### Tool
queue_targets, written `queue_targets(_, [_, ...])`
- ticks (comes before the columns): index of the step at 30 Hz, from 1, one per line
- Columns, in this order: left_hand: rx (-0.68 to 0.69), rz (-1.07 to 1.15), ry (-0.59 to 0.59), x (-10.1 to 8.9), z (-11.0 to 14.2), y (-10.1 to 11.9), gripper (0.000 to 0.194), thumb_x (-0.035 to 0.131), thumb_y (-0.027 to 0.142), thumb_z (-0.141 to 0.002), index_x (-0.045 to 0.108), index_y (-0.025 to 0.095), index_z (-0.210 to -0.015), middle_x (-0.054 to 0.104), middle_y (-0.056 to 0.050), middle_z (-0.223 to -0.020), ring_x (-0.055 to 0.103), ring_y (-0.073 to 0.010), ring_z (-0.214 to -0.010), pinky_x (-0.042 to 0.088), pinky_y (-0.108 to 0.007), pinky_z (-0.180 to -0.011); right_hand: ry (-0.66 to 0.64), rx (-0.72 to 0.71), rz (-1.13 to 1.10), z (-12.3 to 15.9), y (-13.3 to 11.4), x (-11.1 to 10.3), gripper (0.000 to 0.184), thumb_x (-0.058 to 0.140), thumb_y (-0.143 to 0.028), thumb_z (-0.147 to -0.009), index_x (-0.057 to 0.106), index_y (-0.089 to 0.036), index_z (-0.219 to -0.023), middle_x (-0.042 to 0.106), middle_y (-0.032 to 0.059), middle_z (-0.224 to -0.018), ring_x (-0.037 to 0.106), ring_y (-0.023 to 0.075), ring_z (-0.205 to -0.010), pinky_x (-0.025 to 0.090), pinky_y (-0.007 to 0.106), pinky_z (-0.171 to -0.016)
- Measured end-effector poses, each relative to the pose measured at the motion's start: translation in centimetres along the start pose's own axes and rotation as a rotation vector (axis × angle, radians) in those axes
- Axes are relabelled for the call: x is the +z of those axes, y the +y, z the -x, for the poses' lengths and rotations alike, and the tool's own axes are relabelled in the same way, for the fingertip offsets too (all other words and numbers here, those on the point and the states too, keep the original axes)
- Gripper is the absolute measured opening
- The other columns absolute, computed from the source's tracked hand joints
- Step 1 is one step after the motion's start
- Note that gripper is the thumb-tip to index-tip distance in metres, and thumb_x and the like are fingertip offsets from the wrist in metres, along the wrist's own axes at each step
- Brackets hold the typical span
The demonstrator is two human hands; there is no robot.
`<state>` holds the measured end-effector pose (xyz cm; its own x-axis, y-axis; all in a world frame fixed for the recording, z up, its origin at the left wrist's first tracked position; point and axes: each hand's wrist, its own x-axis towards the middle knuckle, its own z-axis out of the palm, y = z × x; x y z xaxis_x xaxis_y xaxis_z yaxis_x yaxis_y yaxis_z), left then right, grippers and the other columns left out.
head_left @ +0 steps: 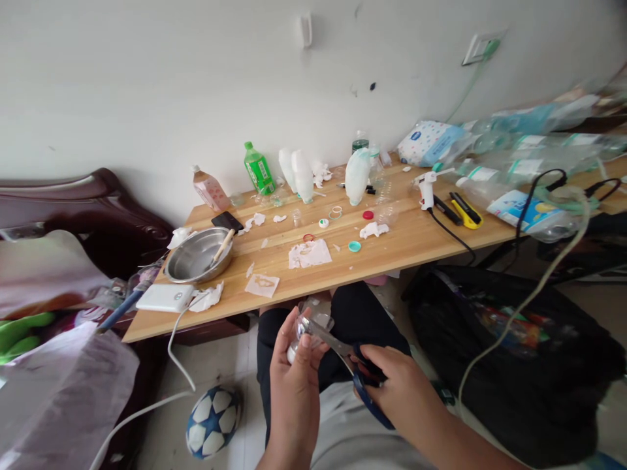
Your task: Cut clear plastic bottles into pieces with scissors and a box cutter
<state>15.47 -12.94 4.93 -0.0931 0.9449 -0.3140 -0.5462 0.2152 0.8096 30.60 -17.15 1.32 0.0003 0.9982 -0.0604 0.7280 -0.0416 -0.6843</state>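
Above my lap, my left hand (296, 365) is closed around a clear plastic piece (321, 314) that looks like part of a cut bottle; the fingers hide some of it. My right hand (396, 382) grips the dark blue handles of a pair of scissors (337, 344). The blades point up and left and reach the plastic at my left fingertips. Whether the blades are biting into it is too small to tell. Both hands are in front of the wooden table's near edge.
On the table (235, 261) are a metal bowl (193, 258), a white power bank (164, 297), a green bottle (258, 170), white-covered shapes (357, 176), a glue gun (427, 190) and a yellow cutter (465, 212). Several bottles (533, 153) lie at right. A ball (214, 421) rests on the floor.
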Motion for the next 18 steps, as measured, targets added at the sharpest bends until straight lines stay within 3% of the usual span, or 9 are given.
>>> queue_targets(7, [-0.003, -0.04, -0.01, -0.5, 0.0, 0.0, 0.045, 0.085, 0.029, -0.075, 0.071, 0.026, -0.118, 0.064, -0.008, -0.138, 0.07, -0.0087, -0.08, 0.059, -0.023, -0.08, -0.002, -0.034, 0.025, 0.1, 1.2, 0.2, 0.009, 0.059, -0.019, -0.082, 0.064, -0.02, -0.074, 0.073, 0.0053, -0.074, 0.067, 0.0213, -0.068, 0.044, 0.028, -0.063])
queue_targets(12, [0.035, -0.143, -0.013, -1.2, -0.4, -0.1, 0.054, 0.087, 0.033, -0.071, 0.069, 0.025, -0.122, 0.063, -0.01, -0.139, 0.075, -0.0163, -0.087, 0.06, -0.029, -0.086, -0.027, -0.025, -0.218, 0.6, 1.9, 0.4, 0.016, 0.052, -0.034, -0.093, 0.057, -0.022, -0.083, 0.07, 0.0033, -0.078, 0.068, 0.0192, -0.07, 0.049, 0.027, -0.064])
queue_targets(15, [0.025, -0.134, -0.034, -1.2, -0.4, 0.3, 0.055, 0.085, 0.033, -0.074, 0.066, 0.024, -0.125, 0.067, -0.012, -0.134, 0.075, -0.0169, -0.087, 0.06, -0.029, -0.085, -0.035, -0.053, -0.235, 1.4, 2.1, -0.1, 0.017, 0.052, -0.039, -0.096, 0.055, -0.022, -0.102, 0.069, 0.0074, -0.098, 0.069, 0.0223, -0.09, 0.054, 0.031, -0.079])
queue_targets(18, [-0.017, -0.134, -0.086, -0.9, -0.3, 1.1, 0.055, 0.083, 0.034, -0.076, 0.065, 0.022, -0.127, 0.069, -0.013, -0.129, 0.075, -0.0153, -0.076, 0.061, -0.026, -0.074, 0.054, -0.118, -0.113, 1.8, 2.4, -1.1, 0.03, 0.054, -0.038, -0.095, 0.047, -0.022, -0.119, 0.061, 0.0125, -0.114, 0.062, 0.027, -0.109, 0.054, 0.039, -0.091])
